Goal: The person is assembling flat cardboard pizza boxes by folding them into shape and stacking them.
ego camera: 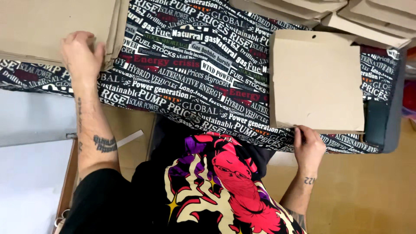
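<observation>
A folded square cardboard box [316, 80] lies flat on the right of a table covered with a black printed cloth [190, 82]. My right hand [308, 147] rests at the box's near edge, fingertips touching it. My left hand [81, 54] lies on the near right corner of a stack of flat cardboard sheets [52, 26] at the far left, fingers curled over its edge.
More flat and folded cardboard pieces [346, 15] are piled at the back right. A grey padded edge [390, 121] ends the table on the right. Below the table are a tan floor [368, 190] and a white panel [30, 182] at the left.
</observation>
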